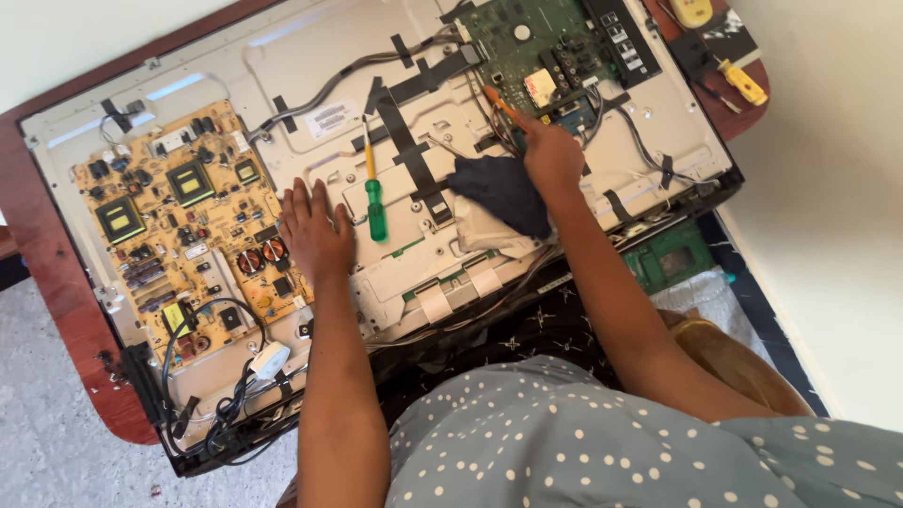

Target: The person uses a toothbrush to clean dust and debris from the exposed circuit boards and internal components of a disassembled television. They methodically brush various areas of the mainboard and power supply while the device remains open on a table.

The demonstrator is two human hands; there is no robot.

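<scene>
Centrally, right hand (553,155) closed around an orange-tipped tool (499,102), long axis slanting up-left, tip at the lower edge of the green circuit board (527,38), top centre. Left hand (315,230) flat, fingers spread, holding nothing, on the metal television back panel (301,66); green-handled screwdriver (374,193) lying just beside, shaft pointing up.
</scene>
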